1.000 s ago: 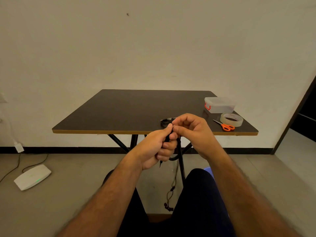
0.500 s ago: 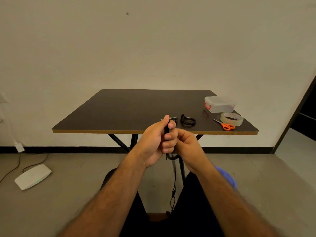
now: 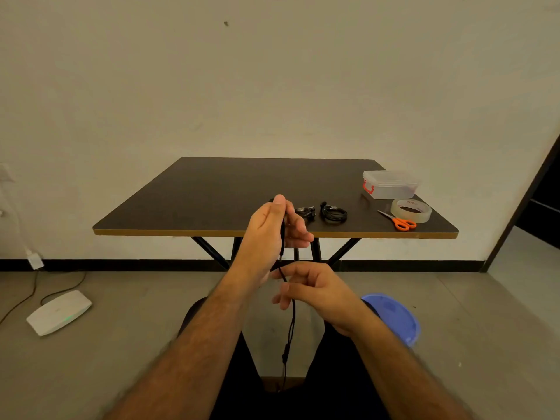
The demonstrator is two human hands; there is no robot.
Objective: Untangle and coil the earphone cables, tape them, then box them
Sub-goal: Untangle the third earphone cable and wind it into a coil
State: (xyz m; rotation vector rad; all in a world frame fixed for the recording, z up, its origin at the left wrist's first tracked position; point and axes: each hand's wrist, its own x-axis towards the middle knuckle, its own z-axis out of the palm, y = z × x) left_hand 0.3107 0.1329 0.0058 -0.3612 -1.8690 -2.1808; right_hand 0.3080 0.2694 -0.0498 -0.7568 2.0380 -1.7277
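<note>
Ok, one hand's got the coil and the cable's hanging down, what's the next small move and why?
Probably bring the right hand up and lay another loop of cable into the left hand. The left grip already holds the coiled part, while a long tail hangs past the right fingers toward the floor, not yet wound.

Black cable (image 3: pixel 291 322); orange scissors (image 3: pixel 401 222); dark brown table (image 3: pixel 212 189); blue stool (image 3: pixel 394 316).

- Both forearms are bare from the bottom edge of the picture up to the wrists; no sleeve shows.
- Left hand (image 3: pixel 266 234) and right hand (image 3: pixel 315 291) are bare: no glove, ring, watch or band can be seen.
- Dark hair covers the forearms.
- Below the grip, both legs wear black trousers (image 3: pixel 330 377).
</note>
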